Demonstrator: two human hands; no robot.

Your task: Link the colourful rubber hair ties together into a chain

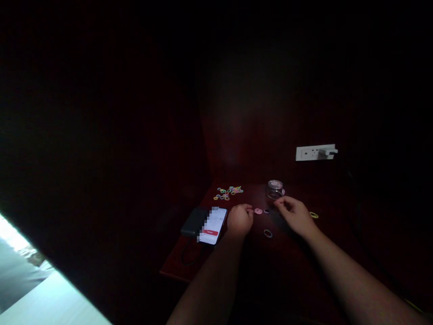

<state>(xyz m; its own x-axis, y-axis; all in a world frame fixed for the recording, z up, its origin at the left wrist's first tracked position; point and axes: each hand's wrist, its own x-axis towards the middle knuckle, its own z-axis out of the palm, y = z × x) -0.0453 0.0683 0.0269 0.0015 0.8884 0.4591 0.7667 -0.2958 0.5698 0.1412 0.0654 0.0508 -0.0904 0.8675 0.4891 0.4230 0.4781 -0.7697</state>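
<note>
The pink band (257,212) lies between the curled left hand (241,219) and pinched right hand (295,215), nearer the left. Any grip is unclear.

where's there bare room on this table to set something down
Back of the table, between the coloured bands and the clear jar; a dimmer patch lies just nearer than the loose grey band. Crowded: the left side, with phone and black block, and between left hand and right hand, where a pink piece lies.
</note>
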